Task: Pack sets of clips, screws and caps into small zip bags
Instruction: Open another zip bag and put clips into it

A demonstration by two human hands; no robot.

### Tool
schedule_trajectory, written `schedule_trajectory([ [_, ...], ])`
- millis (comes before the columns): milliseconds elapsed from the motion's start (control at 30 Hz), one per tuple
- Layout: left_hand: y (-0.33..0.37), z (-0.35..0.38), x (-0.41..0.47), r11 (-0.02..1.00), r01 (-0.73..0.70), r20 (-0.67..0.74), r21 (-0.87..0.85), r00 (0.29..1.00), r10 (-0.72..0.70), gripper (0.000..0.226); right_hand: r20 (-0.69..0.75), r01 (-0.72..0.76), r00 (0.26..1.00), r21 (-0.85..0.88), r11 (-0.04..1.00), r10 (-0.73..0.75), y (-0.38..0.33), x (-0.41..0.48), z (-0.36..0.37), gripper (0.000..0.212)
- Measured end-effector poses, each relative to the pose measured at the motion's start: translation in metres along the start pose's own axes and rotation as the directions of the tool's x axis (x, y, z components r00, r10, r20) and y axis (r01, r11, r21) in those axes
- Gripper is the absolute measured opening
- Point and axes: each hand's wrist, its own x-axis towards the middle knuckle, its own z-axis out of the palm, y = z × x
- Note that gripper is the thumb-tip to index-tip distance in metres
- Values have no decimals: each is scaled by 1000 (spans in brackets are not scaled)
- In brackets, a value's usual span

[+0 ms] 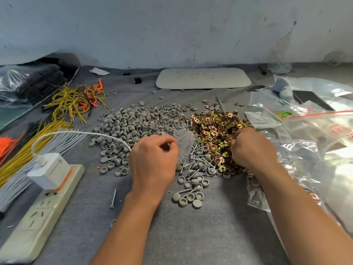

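– Two hands in shot, what's each one got?

– Left hand [154, 161] pinches a small clear zip bag [186, 142] between thumb and forefinger, right where the grey caps [131, 123] meet the screws [198, 159]. Right hand [252, 148] is knuckles-up with fingers curled down into the brass clips [215, 125]. Can't tell if it's holding any.

– Any writing?

– Red scrawl on the white board [203, 78] at the back, looks like "505" upside down. Red print on the big bags [324, 131] at right is too blurry, same for the charger [49, 169] plugged into the power strip [38, 213].
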Motion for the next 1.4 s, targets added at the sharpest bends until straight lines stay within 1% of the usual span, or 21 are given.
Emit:
schedule_trajectory([
  [33,0,0,0,1000,1,-7,-5,1000,-1,9,-16,-2,1000,83,997,4,0,1,0,14],
  [67,-1,-1,1,1000,9,-9,-15,1000,-9,10,-20,-17,1000,242,970,22,-2,1,-2,16],
  [100,-2,-1,1,999,21,-7,-26,1000,-21,11,15,-55,998,473,880,54,-4,1,-5,18],
  [133,-2,-2,2,999,29,-6,-34,1000,-29,13,99,-119,993,706,698,69,-6,0,-9,19],
  [167,-2,-2,2,999,32,-7,-37,999,-32,16,215,-205,976,859,469,32,-10,-2,-13,17],
  [200,-1,-2,2,999,33,-8,-31,999,-34,18,322,-296,944,920,257,-67,-12,-5,-16,13],
  [233,0,-2,2,999,38,-5,-25,999,-39,19,393,-379,900,919,108,-190,-14,-8,-19,7],
  [267,0,-1,1,999,51,1,-14,999,-50,19,431,-444,853,895,23,-295,-16,-12,-20,6],
  [333,2,-1,1,996,79,13,29,997,-79,20,453,-518,792,853,-59,-409,-20,-19,-20,8],
  [400,3,-1,0,994,83,26,66,996,-85,19,478,-554,774,828,-79,-416,-27,-26,-19,9],
  [500,6,-2,-1,994,67,-2,85,998,-67,9,513,-566,776,823,-46,-367,-34,-33,-18,9],
  [533,7,-3,-1,993,60,-26,99,998,-57,15,519,-575,774,816,-60,-363,-36,-34,-18,13],
  [633,12,-4,-1,993,24,-46,116,999,-19,54,540,-630,746,761,-152,-389,-40,-39,-19,33],
  [700,13,-4,-1,993,-40,-49,111,998,45,66,527,-643,735,742,-190,-427,-42,-42,-19,35],
  [767,14,-5,-2,983,-141,-33,122,989,146,58,498,-644,730,730,-229,-467,-44,-44,-20,41],
  [833,13,-6,-2,979,-192,-52,69,979,196,44,486,-641,721,739,-209,-494,-44,-46,-19,41],
  [967,9,-6,-1,995,-60,-44,-74,997,56,29,483,-620,707,775,-123,-517,-47,-52,-16,34],
  [1067,7,-7,-2,992,-40,15,-121,999,42,9,473,-558,773,824,-99,-424,-50,-51,-12,24],
  [1167,10,-8,-2,980,-108,49,-169,992,118,15,453,-492,835,869,-56,-313,-50,-49,-10,21],
  [1300,10,-5,-2,967,-208,138,-144,964,228,18,440,-470,839,883,-18,-320,-51,-51,-8,26],
  [1400,8,-2,-1,974,-170,189,-148,962,196,26,434,-457,840,889,5,-327,-53,-52,-9,28],
])
